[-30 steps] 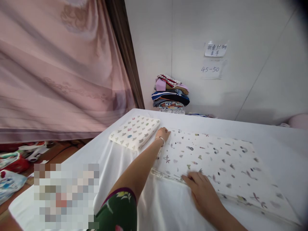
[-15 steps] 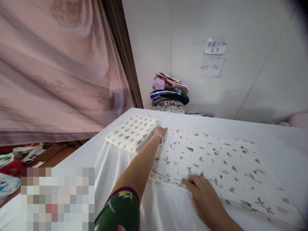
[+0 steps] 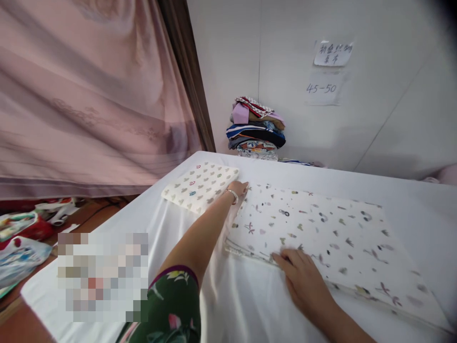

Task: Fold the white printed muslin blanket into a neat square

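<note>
A white cloth (image 3: 303, 233) with small plant and animal-like prints lies folded into a long, flat strip across the table. My left hand (image 3: 238, 187), with a bracelet at the wrist, reaches to its far left corner and has its fingers closed there. My right hand (image 3: 302, 271) is at the near long edge, thumb and bent fingers together on the fabric; the palm side is hidden. Just left of my left hand sits a second folded cloth (image 3: 200, 186), cream with grey cloud-like shapes and a few coloured motifs.
The table has a white cover (image 3: 178, 228). Behind it stands a stack of folded fabrics (image 3: 256, 128) by the wall, under handwritten paper signs (image 3: 323, 89). A pink curtain (image 3: 89, 95) hangs at left. Bags (image 3: 23, 259) lie on the floor, and a blurred-out patch covers the lower left.
The view has shifted slightly, so the table's near left corner now shows. Both hands stay at about the same spots on the printed cloth, which looks unchanged.
</note>
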A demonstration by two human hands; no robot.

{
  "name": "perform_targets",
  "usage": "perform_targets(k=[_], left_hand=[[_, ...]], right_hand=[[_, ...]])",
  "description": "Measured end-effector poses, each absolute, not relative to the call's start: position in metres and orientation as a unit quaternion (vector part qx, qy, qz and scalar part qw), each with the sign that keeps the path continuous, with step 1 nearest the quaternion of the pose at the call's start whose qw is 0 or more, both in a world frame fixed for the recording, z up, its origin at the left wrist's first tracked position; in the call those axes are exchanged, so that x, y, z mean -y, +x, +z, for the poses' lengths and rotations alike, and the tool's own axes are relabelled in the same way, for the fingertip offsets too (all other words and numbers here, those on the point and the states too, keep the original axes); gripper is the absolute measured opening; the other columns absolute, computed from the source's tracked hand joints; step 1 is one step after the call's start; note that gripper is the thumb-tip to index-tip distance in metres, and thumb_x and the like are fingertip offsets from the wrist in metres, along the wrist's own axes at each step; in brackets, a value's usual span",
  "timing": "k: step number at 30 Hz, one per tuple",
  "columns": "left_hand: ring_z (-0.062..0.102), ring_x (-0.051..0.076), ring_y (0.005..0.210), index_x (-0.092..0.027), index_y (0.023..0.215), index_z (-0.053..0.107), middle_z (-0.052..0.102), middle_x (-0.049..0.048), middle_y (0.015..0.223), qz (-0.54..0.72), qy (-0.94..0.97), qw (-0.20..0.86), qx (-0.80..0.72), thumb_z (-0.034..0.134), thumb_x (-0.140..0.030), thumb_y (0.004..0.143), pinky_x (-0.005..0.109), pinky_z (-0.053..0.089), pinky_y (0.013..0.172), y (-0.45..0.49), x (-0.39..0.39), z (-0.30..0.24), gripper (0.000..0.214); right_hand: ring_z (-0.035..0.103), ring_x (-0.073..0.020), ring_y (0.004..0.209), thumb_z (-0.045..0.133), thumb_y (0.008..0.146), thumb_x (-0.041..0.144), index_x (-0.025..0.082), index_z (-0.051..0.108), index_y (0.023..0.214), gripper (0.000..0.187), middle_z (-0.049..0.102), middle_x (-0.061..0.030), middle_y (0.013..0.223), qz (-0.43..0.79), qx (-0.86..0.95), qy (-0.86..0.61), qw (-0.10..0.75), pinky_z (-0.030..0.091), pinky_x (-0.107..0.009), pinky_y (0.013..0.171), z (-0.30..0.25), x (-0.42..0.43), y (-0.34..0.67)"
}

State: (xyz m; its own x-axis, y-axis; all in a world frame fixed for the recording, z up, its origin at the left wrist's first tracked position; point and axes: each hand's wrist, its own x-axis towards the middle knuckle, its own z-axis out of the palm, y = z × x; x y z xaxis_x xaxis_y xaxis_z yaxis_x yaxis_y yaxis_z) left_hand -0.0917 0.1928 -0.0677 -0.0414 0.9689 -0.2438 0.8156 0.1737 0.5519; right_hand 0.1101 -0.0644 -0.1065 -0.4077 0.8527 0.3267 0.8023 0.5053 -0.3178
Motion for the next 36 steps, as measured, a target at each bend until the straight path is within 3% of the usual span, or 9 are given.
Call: perform_targets(k=[5, 9, 17, 27, 33, 36], left_hand=[[0.051, 0.01, 0.049, -0.018, 0.062, 0.055, 0.057, -0.0008, 0.056, 0.128, 0.624, 0.353, -0.685, 0.048, -0.049, 0.079, 0.021, 0.041, 0.051, -0.115, -0.142, -0.063, 0.037], [0.048, 0.01, 0.048, -0.018, 0.056, 0.054, 0.05, -0.0033, 0.045, 0.12, 0.636, 0.372, -0.665, 0.06, -0.053, 0.07, 0.021, 0.039, 0.051, -0.132, -0.094, -0.065, 0.037], [0.052, 0.012, 0.055, -0.02, 0.066, 0.059, 0.057, -0.0016, 0.064, 0.145, 0.637, 0.325, -0.684, 0.066, -0.055, 0.06, 0.022, 0.039, 0.048, -0.15, -0.059, -0.076, 0.037], [0.039, 0.008, 0.045, -0.018, 0.058, 0.051, 0.047, -0.0043, 0.05, 0.156, 0.608, 0.375, -0.682, 0.066, -0.049, 0.063, 0.021, 0.032, 0.044, -0.156, -0.04, -0.065, 0.034], [0.044, 0.01, 0.047, -0.02, 0.063, 0.054, 0.05, -0.0034, 0.053, 0.145, 0.597, 0.371, -0.696, 0.061, -0.062, 0.062, 0.022, 0.035, 0.046, -0.157, -0.035, -0.073, 0.043], [0.044, 0.01, 0.048, -0.02, 0.061, 0.055, 0.05, -0.0034, 0.054, 0.136, 0.608, 0.362, -0.693, 0.065, -0.059, 0.059, 0.022, 0.035, 0.045, -0.155, -0.033, -0.073, 0.04]], right_hand=[[0.045, -0.02, 0.091, 0.04, 0.075, 0.004, 0.021, 0.055, 0.117, 0.048, 0.053, -0.0091, 0.102, 0.061, 0.845, -0.49, 0.208, 0.039, -0.034, 0.077, -0.102, 0.064, 0.113], [0.046, -0.0194, 0.089, 0.039, 0.075, 0.004, 0.022, 0.055, 0.117, 0.048, 0.052, -0.0088, 0.1, 0.049, 0.852, -0.485, 0.191, 0.038, -0.033, 0.075, -0.1, 0.064, 0.114], [0.047, -0.0189, 0.088, 0.04, 0.074, 0.005, 0.021, 0.056, 0.116, 0.048, 0.054, -0.008, 0.099, 0.029, 0.86, -0.467, 0.202, 0.038, -0.032, 0.074, -0.101, 0.062, 0.118], [0.046, -0.0188, 0.087, 0.039, 0.074, 0.004, 0.019, 0.056, 0.116, 0.048, 0.053, -0.0083, 0.1, 0.03, 0.863, -0.458, 0.21, 0.038, -0.032, 0.074, -0.103, 0.062, 0.12], [0.046, -0.0187, 0.087, 0.04, 0.075, 0.004, 0.02, 0.056, 0.116, 0.047, 0.053, -0.0084, 0.099, 0.019, 0.864, -0.456, 0.214, 0.038, -0.032, 0.074, -0.105, 0.061, 0.12], [0.046, -0.019, 0.088, 0.04, 0.075, 0.004, 0.019, 0.056, 0.117, 0.047, 0.053, -0.0086, 0.1, 0.019, 0.865, -0.457, 0.208, 0.039, -0.032, 0.074, -0.106, 0.061, 0.121]])
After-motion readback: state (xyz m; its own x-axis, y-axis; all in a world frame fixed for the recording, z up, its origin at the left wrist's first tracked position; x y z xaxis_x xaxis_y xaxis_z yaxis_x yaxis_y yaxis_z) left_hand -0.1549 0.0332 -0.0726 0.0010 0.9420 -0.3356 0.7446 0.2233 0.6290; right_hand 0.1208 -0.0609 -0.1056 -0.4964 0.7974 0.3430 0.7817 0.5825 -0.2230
